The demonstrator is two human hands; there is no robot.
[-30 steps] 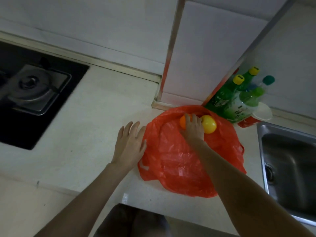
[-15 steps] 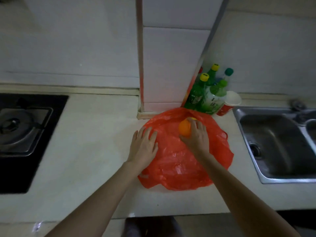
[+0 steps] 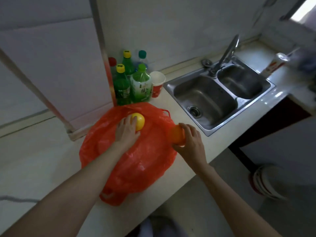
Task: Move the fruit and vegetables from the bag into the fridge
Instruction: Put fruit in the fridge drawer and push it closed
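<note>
bare forearms (image 3: 95, 170), no sleeves; perhaps grey trousers (image 3: 164, 226) below.

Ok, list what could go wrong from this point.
1. The right hand holds the orange fruit beyond the red plastic bag, near the sink; a slip could drop it in.
2. The left hand only partly covers the yellow fruit; it could roll off toward the green bottles.
</note>
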